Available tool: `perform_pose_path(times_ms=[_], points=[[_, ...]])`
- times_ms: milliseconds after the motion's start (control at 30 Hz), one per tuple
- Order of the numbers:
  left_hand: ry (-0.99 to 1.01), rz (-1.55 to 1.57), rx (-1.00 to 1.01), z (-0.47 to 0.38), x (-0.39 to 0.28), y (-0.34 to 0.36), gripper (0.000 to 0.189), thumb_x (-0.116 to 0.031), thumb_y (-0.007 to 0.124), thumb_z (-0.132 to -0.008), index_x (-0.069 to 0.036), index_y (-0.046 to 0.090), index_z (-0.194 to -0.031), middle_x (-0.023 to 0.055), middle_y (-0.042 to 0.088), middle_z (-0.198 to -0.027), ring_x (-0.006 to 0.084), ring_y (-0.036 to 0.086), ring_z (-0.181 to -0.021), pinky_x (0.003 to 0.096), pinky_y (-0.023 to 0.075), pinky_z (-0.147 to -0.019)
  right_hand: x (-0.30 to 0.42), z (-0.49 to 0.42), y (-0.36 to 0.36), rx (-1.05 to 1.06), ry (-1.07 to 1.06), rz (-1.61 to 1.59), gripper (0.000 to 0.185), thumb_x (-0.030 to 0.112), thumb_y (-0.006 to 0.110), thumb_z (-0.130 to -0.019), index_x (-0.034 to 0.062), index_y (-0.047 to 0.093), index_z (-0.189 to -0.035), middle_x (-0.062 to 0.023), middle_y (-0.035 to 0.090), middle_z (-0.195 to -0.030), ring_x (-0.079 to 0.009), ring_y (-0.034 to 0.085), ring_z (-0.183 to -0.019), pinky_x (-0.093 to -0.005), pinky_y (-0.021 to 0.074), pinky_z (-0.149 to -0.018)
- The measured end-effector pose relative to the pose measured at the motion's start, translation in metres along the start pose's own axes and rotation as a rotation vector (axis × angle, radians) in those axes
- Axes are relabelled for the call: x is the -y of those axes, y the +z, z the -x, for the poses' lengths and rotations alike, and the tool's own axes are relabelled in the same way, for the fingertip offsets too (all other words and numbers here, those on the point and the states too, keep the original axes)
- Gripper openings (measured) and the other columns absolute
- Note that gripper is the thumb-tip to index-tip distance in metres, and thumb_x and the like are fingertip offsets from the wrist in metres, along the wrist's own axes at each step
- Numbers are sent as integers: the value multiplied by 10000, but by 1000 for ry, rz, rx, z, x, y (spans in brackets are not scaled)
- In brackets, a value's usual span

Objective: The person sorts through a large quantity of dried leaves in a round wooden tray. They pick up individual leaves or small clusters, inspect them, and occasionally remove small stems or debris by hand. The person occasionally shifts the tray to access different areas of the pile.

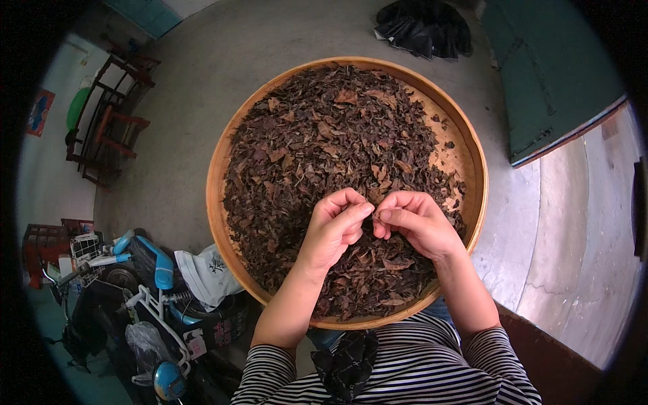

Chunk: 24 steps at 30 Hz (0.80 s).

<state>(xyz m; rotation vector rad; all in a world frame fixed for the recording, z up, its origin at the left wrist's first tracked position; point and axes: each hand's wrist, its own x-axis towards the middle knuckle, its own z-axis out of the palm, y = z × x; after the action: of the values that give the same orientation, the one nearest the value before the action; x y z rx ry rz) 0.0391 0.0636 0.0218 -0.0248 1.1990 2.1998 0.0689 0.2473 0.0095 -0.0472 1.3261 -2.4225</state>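
Observation:
A round, shallow bamboo tray (455,136) lies before me, heaped with dried dark brown leaves (314,147) that look like tea. Paler, larger leaves are mixed through the heap. Over its near half, my left hand (334,230) and my right hand (417,223) meet almost fingertip to fingertip. Each pinches thumb against forefinger. Between the right thumb and finger shows a small brown leaf piece (377,215). The left fingertips touch that same piece or one close to it; the fingers hide most of it.
On the left stand a blue and black scooter (162,268) and a white plastic bag (207,276) bearing writing. Wooden furniture (114,124) lines the left wall. A black plastic bag (425,28) lies beyond the tray. An open green door (557,76) is at right.

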Motion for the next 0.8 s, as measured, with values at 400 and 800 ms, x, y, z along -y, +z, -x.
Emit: perform_pose_path(times_ms=[400,800], points=[[381,-578,-37,6,6,8,52,-60,625,-864,-18,598,-877,-47,531,-697,-10,355,-543,160,285,-490,4,3,-2,97,125,-267,111,116,570,-919,13,612,-919,-77,655,-754,-111,605,-635,-203,442,-539],[159,328,151,4,-11,-2,81,-131,425,-900,-79,381,-855,-14,330,-640,70,261,-520,196,207,-421,33,37,19,11,-391,924,205,80,733,-733,13,667,-915,-98,653,-838,-237,615,-830,-338,500,-779]])
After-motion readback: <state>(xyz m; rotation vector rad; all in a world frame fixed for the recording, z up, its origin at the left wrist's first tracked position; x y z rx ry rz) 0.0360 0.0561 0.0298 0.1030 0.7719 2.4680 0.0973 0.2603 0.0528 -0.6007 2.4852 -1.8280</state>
